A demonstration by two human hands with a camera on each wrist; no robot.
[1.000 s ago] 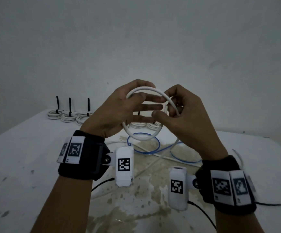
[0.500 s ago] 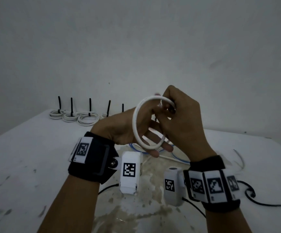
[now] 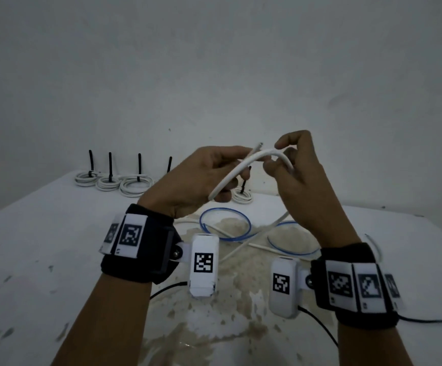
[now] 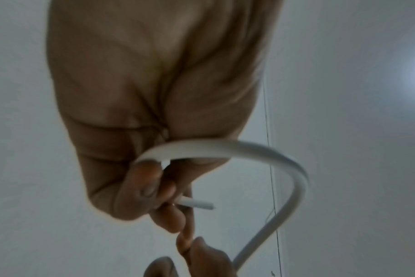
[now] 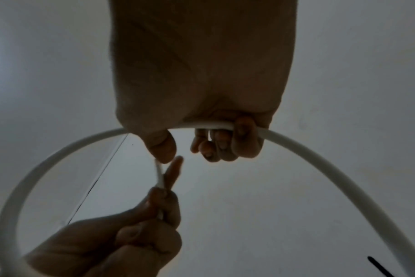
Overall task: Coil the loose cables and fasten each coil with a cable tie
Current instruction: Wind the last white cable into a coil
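Note:
A white cable (image 3: pixel 243 169) is held in the air between both hands, above the table (image 3: pixel 43 247). My left hand (image 3: pixel 230 167) pinches it near its cut end (image 3: pixel 259 145), which sticks up and to the right. From there it bends in one wide loop (image 5: pixel 36 163) to my right hand (image 3: pixel 275 161), whose fingers (image 5: pixel 239 136) curl round it. The right thumb (image 5: pixel 161 148) touches the cable end (image 5: pixel 159 174) just above the left hand (image 5: pixel 142 234). In the left wrist view the cable (image 4: pixel 237 148) arcs out from the pinching fingers (image 4: pixel 154 189).
Loose blue cable loops (image 3: pixel 225 223) and white cables (image 3: pixel 237 250) lie on the stained middle of the table under the hands. Several white coils with upright black ties (image 3: pixel 110 180) stand in a row at the back left; one more coil (image 3: pixel 242 198) sits behind the left hand.
The upright ring of cable has tipped edge-on to the head view. The hands have drawn slightly apart, and the cable's cut end now sticks up between them.

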